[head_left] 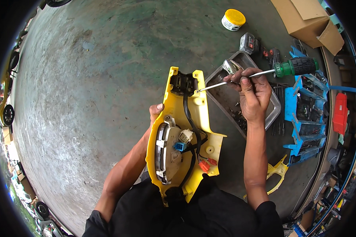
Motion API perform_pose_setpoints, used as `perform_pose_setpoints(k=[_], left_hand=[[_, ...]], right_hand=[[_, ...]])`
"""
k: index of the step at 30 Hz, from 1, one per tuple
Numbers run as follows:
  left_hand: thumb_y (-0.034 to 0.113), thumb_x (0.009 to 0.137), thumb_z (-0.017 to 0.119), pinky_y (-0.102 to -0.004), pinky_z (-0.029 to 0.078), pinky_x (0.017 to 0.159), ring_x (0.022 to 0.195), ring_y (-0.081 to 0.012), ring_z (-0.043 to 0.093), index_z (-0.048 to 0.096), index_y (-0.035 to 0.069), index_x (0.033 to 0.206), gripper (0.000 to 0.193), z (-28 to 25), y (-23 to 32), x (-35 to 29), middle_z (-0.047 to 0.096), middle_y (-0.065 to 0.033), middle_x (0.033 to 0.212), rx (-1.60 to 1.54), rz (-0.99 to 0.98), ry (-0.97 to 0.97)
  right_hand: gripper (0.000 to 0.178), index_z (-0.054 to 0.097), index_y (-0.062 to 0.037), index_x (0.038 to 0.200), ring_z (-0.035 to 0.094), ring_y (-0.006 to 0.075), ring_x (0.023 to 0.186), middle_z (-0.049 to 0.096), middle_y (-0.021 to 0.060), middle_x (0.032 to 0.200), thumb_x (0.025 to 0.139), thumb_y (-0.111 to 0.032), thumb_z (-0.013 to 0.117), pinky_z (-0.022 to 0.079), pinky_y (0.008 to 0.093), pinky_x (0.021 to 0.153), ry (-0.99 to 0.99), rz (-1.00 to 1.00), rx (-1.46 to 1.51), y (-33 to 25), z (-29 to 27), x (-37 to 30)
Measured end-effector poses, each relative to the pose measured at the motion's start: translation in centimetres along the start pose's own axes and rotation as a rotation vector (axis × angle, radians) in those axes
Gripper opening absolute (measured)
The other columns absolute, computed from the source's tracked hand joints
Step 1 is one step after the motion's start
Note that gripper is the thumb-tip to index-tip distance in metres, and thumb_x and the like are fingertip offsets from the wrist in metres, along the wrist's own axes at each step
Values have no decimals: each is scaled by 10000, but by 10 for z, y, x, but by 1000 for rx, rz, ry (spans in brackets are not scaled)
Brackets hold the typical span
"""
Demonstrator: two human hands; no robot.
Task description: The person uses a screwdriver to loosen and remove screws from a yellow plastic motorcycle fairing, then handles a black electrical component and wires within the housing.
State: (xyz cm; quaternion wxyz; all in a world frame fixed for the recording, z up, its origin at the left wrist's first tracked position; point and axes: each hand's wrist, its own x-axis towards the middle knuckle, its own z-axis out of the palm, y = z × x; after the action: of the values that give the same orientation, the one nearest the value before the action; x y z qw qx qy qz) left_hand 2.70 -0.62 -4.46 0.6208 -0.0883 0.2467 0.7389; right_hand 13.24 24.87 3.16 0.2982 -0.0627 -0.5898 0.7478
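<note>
A yellow plastic vehicle cowl (201, 118) stands hollow side up in front of my body. My left hand (156, 113) grips its left edge, thumb over the rim and the other fingers hidden underneath. Between thumb and fingers, my right hand (254, 89) pinches the long shaft of a screwdriver (296, 67) with a green and black handle. Its tip is at the cowl's upper right corner, by a screw hole. A round instrument unit (171, 152), a black part (184, 83), black cables (188, 112) and white, blue (180, 146) and red connectors (204, 166) sit inside the cowl.
Beyond my right hand lies a metal tray (221, 98) with small hardware. Farther right are a blue tool organiser (298, 130) and a red case (339, 113). A yellow-lidded tub (233, 19), a battery pack (249, 43), a cardboard box (304, 23) and a yellow frame piece (280, 173) lie on the floor.
</note>
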Motion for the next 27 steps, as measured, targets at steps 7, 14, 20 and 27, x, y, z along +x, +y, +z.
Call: perform_pose_setpoints(k=[7,14,20,27], left_hand=[[510,749,628,-478,543,931,1062,-333,640,444,53,1429,840,-1,-2,3,607,-194,1238,2,-8,-1],[511,750,627,-479,543,929,1059,-333,642,448,52,1427,837,-1,-2,5,609,-195,1235,2,-16,-6],[512,751,626,-479,544,928,1057,-334,644,451,51,1424,835,3,-5,5,611,-196,1233,7,-28,-10],[513,751,625,-479,545,926,1053,-335,645,455,50,1422,832,6,-9,6,613,-197,1231,-4,-41,-20]], right_hand=[[117,577,-34,1125,699,279,970,659,118,980,1011,-42,551,610,408,879,83,31,72,7,-1,-5],[121,573,-21,1125,701,275,954,654,115,970,1009,-54,562,609,392,870,23,16,22,1,-1,-2],[84,627,20,1034,721,209,872,707,115,905,960,-18,636,595,309,795,-75,-18,-287,-19,19,9],[132,692,26,942,719,129,744,724,82,785,868,-53,768,571,248,688,-122,-57,-604,-27,36,25]])
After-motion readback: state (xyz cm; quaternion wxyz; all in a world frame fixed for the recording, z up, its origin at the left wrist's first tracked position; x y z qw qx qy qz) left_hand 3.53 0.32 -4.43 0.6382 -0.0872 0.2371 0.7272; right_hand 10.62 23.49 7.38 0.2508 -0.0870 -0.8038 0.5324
